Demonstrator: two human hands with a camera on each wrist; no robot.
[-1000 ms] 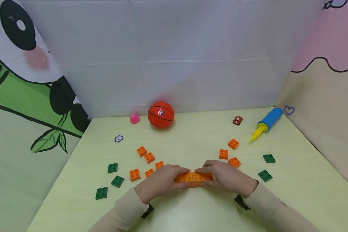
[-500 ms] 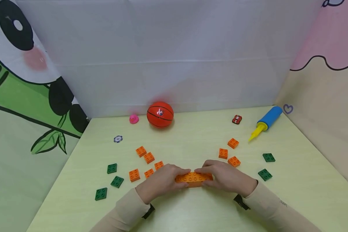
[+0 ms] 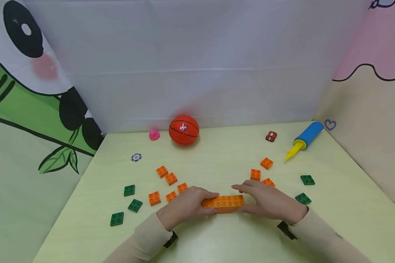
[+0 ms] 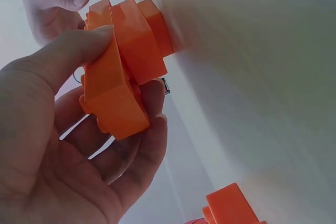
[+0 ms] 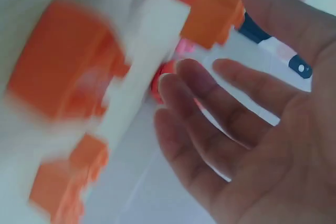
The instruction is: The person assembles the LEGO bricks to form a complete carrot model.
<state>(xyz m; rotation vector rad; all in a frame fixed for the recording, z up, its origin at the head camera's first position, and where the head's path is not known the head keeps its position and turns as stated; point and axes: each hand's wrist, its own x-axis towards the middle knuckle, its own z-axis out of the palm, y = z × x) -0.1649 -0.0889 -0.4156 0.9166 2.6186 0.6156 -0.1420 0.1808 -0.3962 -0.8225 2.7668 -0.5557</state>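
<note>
Near the front middle of the table, a row of joined orange toy bricks stands with its studs up. My left hand grips its left end between thumb and fingers. In the left wrist view the held brick sits over lower orange bricks, with a thin slanted gap between them. At the row's right end, my right hand has its fingers spread and its thumb close to the end brick. The right wrist view shows the right palm with nothing in it.
Several loose orange bricks and green bricks lie left; more orange bricks and green bricks lie right. Behind are a poker chip, pink toy, small basketball, red toy car and blue-yellow pump.
My right hand has let go of the row's right end, opened and moved slightly right. The small seam between the two top bricks has narrowed. My left hand keeps its grip.
</note>
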